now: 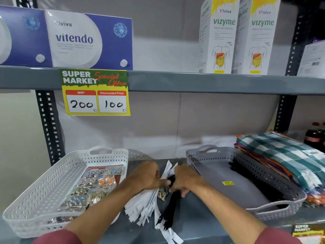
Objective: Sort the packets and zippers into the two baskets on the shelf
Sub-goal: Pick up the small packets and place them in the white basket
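A bundle of white zippers (144, 206) and black zippers (169, 212) lies on the shelf between two baskets. My left hand (146, 175) grips the white zippers near their upper end. My right hand (186, 178) pinches the black zippers beside it. A small packet (162, 193) of trinkets pokes out just below both hands. The white basket (35, 187) on the left holds several clear packets (93, 185) of colourful trinkets. The grey basket (197, 155) on the right holds some black zippers (246, 173) along its far side.
Folded checked cloths (284, 155) are stacked against the grey basket's right side. Dark bottles (314, 136) stand behind them. An upper shelf (193, 81) with a price tag (95, 92) hangs above, carrying boxes. A perforated upright (47, 124) stands at the left.
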Available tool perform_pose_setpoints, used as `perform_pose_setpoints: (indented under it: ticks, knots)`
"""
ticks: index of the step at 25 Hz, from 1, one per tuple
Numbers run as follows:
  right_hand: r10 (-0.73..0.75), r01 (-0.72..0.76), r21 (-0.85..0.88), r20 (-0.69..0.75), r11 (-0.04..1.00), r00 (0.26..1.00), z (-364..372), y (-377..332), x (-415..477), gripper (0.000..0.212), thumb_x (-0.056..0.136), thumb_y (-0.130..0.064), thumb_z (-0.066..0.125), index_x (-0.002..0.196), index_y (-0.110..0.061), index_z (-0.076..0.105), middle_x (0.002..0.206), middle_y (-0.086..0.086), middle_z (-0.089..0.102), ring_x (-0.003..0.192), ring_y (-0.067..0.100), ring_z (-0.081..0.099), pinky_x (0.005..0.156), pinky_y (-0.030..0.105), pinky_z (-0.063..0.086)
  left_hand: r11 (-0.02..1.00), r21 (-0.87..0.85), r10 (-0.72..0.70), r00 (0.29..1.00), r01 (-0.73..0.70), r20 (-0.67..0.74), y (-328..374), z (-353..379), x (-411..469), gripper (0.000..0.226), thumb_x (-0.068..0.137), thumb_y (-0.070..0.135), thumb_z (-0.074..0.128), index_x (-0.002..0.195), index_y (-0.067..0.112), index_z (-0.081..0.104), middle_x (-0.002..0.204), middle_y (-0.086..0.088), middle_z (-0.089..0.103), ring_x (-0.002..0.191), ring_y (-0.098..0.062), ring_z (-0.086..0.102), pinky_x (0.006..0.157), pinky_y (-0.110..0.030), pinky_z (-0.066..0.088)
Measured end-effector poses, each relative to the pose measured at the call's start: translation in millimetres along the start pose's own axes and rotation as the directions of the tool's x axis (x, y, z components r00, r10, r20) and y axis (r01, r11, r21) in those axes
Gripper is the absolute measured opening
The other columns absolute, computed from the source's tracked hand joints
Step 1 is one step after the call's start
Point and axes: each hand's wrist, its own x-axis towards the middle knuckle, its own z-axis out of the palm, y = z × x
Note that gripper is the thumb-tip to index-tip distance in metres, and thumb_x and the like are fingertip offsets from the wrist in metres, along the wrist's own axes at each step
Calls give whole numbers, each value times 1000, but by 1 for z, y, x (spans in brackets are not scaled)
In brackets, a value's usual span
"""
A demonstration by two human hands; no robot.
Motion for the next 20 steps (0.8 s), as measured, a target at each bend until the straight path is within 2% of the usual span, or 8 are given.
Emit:
perform_pose_setpoints:
  ticks: [2, 4, 6, 10, 13, 16, 18, 20]
  knots:
    - [14, -14, 34, -7, 999, 1000, 5, 0, 0, 59, 77, -6, 80, 129, 4, 54, 126, 21, 66, 67, 29, 75, 48, 24, 57, 996, 87, 5, 999, -2, -35, 8, 8, -5, 39, 71, 49, 78, 78, 11, 71, 85, -8, 74, 79, -24, 71, 70, -36, 58]
    - [6, -4, 47, -39, 999, 999, 2, 4, -3, 49, 78, -4, 76, 122, 4, 58, 115, 20, 71, 70, 27, 76, 46, 22, 56, 993, 118, -13, 996, 24, -94, 13, 8, -6, 25, 72, 37, 78, 75, 14, 68, 87, -7, 73, 83, -25, 71, 71, -36, 57]
    - [-3, 8, 64, -71, 998, 997, -9, 11, -7, 36, 79, -5, 74, 112, 0, 60, 104, 17, 72, 67, 24, 72, 51, 24, 58, 995, 87, -42, 994, 50, -96, 16, 3, -4, 21, 73, 29, 75, 73, 8, 68, 77, -6, 72, 77, -24, 71, 68, -34, 57]
    - [-60, 59, -8, -199, 998, 978, -42, 28, -11, 14, 80, 2, 66, 93, -1, 61, 89, 17, 70, 79, 31, 77, 66, 33, 62, 980, -171, -120, 988, 102, -95, 25, -14, 5, 25, 72, 20, 76, 68, -5, 71, 52, -4, 66, 47, -13, 62, 53, -25, 53]
    - [-121, 92, -118, -264, 989, 957, -54, 32, -14, 16, 80, 3, 65, 93, -4, 60, 83, 9, 60, 84, 28, 72, 66, 32, 60, 939, -322, -140, 989, 116, -54, 43, -11, 10, 23, 75, 14, 76, 63, -4, 71, 36, 4, 62, 35, -3, 59, 44, -10, 49]
    - [-172, 102, -248, -282, 963, 944, -49, 31, -17, 16, 81, 3, 63, 95, -6, 61, 94, 13, 62, 98, 32, 70, 64, 32, 55, 933, -345, -119, 993, 103, -25, 60, 8, 13, 25, 78, 9, 75, 55, 1, 68, 33, 3, 59, 31, -4, 59, 44, -14, 53]
    - [-195, 98, -325, -283, 941, 939, -37, 30, -19, 25, 84, 3, 60, 107, -3, 65, 114, 17, 65, 108, 35, 67, 81, 37, 56, 943, -318, -109, 994, 96, -23, 64, 22, 13, 27, 80, 6, 70, 53, 5, 67, 41, -2, 64, 36, -9, 63, 50, -22, 58]
    - [-213, 84, -425, -267, 901, 940, -22, 30, -20, 31, 87, 3, 56, 116, -3, 65, 123, 15, 64, 114, 34, 65, 89, 38, 54, 949, -296, -115, 993, 110, 1, 58, 30, 14, 28, 82, 5, 69, 54, 5, 69, 45, -4, 66, 40, -12, 67, 48, -24, 58]
